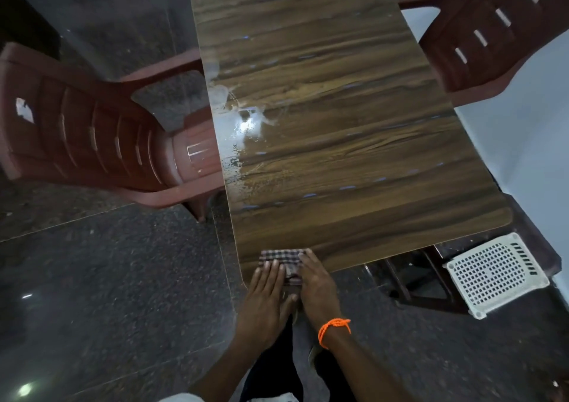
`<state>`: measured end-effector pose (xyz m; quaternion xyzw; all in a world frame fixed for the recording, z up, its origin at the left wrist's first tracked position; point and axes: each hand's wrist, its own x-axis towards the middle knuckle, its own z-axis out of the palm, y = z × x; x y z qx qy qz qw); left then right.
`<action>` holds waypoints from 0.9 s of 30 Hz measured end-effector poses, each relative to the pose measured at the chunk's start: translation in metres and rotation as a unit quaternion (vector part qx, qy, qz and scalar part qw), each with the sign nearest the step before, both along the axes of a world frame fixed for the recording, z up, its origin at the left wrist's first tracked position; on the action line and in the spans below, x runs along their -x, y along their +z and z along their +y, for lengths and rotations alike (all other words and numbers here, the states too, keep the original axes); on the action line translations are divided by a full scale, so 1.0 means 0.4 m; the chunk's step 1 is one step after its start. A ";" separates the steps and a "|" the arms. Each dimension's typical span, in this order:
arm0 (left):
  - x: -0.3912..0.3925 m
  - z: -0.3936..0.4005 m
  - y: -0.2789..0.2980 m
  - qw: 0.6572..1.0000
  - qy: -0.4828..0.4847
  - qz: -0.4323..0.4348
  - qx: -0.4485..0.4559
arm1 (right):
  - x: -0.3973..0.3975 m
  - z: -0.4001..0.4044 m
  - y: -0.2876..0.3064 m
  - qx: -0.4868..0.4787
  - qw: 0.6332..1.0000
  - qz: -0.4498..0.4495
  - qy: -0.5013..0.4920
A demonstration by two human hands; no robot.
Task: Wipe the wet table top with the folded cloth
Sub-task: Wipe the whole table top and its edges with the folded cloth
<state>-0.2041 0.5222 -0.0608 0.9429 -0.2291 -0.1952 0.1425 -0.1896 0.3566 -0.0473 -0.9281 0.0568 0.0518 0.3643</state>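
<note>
A long wood-grain table top (338,155) runs away from me. A patch of water (243,127) shines near its left edge, about halfway up. A small checked folded cloth (278,257) lies flat at the table's near edge. My left hand (264,297) rests on the cloth's left part with straight fingers. My right hand (317,284), with an orange thread at the wrist, lies flat on the cloth's right part. Both hands cover much of the cloth.
A reddish-brown plastic chair (92,136) stands against the table's left side, another chair (498,32) at the far right. A white perforated plastic stool (495,275) sits near the table's near right corner. Dark speckled floor (107,294) surrounds me.
</note>
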 end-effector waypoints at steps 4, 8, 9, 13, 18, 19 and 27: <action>-0.017 -0.075 0.016 1.000 0.026 -0.005 0.003 | -0.013 -0.052 0.000 0.004 1.000 -0.019 -0.021; -0.103 -0.085 0.017 0.999 0.040 -0.021 0.003 | -0.097 -0.050 0.005 0.018 0.999 -0.026 -0.013; -0.123 -0.074 0.015 0.999 0.042 -0.024 0.000 | -0.118 -0.040 0.006 0.022 0.999 -0.025 -0.010; -0.148 0.004 -0.007 0.996 0.081 -0.027 0.005 | -0.166 0.036 0.001 0.034 0.999 -0.015 0.032; -0.044 0.092 -0.021 0.993 0.118 -0.029 0.013 | -0.116 0.126 0.018 0.020 0.995 -0.041 0.086; -0.015 0.104 -0.021 0.992 0.121 -0.024 0.010 | -0.095 0.134 0.020 0.020 0.994 -0.043 0.098; 0.088 0.035 0.023 0.989 0.145 -0.004 0.028 | 0.009 0.070 -0.003 -0.009 0.993 -0.008 0.114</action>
